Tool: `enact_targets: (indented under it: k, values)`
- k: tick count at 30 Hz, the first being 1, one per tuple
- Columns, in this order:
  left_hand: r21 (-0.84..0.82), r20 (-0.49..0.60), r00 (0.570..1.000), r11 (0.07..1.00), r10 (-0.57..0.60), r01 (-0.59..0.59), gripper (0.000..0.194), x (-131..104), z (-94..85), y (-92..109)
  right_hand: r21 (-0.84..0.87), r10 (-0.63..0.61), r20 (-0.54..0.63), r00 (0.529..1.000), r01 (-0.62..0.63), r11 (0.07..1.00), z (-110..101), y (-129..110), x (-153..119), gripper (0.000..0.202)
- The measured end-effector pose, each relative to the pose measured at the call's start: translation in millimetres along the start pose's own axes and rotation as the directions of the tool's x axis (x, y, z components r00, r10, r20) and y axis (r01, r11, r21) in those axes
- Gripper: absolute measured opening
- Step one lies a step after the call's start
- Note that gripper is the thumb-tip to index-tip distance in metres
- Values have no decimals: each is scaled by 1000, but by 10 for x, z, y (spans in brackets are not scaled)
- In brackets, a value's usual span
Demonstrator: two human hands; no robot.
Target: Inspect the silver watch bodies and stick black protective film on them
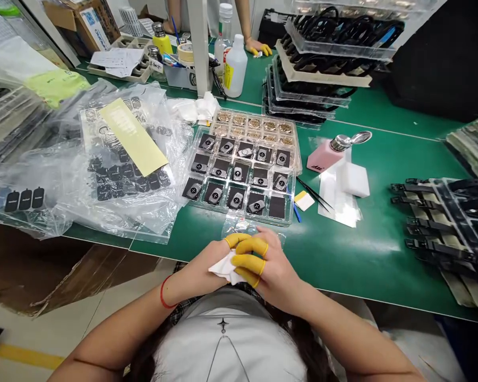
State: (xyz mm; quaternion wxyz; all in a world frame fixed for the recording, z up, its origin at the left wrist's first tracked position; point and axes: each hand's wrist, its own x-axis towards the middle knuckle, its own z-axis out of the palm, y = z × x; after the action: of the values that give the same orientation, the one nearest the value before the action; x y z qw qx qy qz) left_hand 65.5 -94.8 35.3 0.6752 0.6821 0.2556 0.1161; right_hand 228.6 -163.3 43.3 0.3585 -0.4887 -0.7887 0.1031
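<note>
Through the head camera I see my left hand (201, 268) and right hand (276, 268) together at the middle of the tabletop's (366, 244) near edge. Both grips are closed on the white cloth (224, 267), which sits bunched between them; I cannot tell whether anything is wrapped inside. Yellow covers (252, 245) sheathe fingers on both hands. Just beyond my hands a small clear bag (242, 224) lies against the near side of the clear tray (245, 214). This tray has 3 rows of 5 compartments: 14 hold watch-like parts, and the near right compartment shows a dark square. Behind it, another tray (298, 159) carries round gold parts. To the right are black tweezers (314, 193), a pink bottle (324, 155) and a white foam block (356, 179). Trays of black straps (434, 233) stand at the tabletop's right edge. On the left, clear bags (59, 180) of dark pieces spread up to the near edge, with a yellow card (133, 137) on top. Another person's hand (258, 46) rests toward the far edge.
</note>
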Motion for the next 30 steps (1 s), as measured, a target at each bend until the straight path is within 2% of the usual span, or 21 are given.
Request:
enact_targets:
  k: [3, 5, 8, 10, 12, 14, 16, 19, 22, 26, 28, 30]
  values:
    - [-36, -63, 997, 998, -44, 42, 34, -65, -53, -31, -2, 21, -59, 998, -21, 1000, 80, 64, 63, 15]
    - [-43, -104, 991, 995, -88, 84, 42, -105, -87, -73, 58, 21, -16, 1000, -20, 998, 92, 64, 75, 14]
    - [26, -45, 992, 993, -117, 118, 39, -154, -117, -156, 76, -50, 80, 996, 44, 996, 147, 21, 86, 16]
    - [-24, -28, 992, 992, -124, 124, 30, -186, -116, -205, 49, -51, 60, 997, 48, 998, 210, 46, 114, 15]
    - [-161, -15, 986, 973, -168, 164, 35, -228, -110, -230, 43, -8, 2, 1000, 8, 999, 263, 141, 155, 12]
    - [-266, 6, 974, 939, -225, 218, 48, -282, -118, -220, 16, 49, -50, 998, -48, 999, 281, 267, 185, 10]
    - [-293, -3, 968, 926, -250, 238, 59, -342, -146, -188, -74, 111, -92, 990, -118, 990, 260, 362, 191, 11]
    - [-296, -39, 965, 925, -260, 238, 60, -417, -214, -153, -193, 157, -111, 981, -176, 965, 203, 344, 170, 11]
    - [-290, -65, 960, 926, -272, 243, 61, -462, -278, -170, -168, 111, -89, 990, -125, 978, 195, 132, 162, 12]
    - [-208, -154, 970, 966, -186, 152, 56, -521, -312, -239, -15, -81, 38, 996, 82, 997, 352, -158, 198, 15]
    - [-230, -142, 977, 966, -156, 121, 49, -575, -311, -274, -36, -162, 44, 986, 164, 986, 455, -165, 247, 14]
    - [-352, -63, 978, 922, -199, 165, 50, -644, -325, -309, -109, -150, 46, 988, 154, 982, 520, -67, 358, 11]
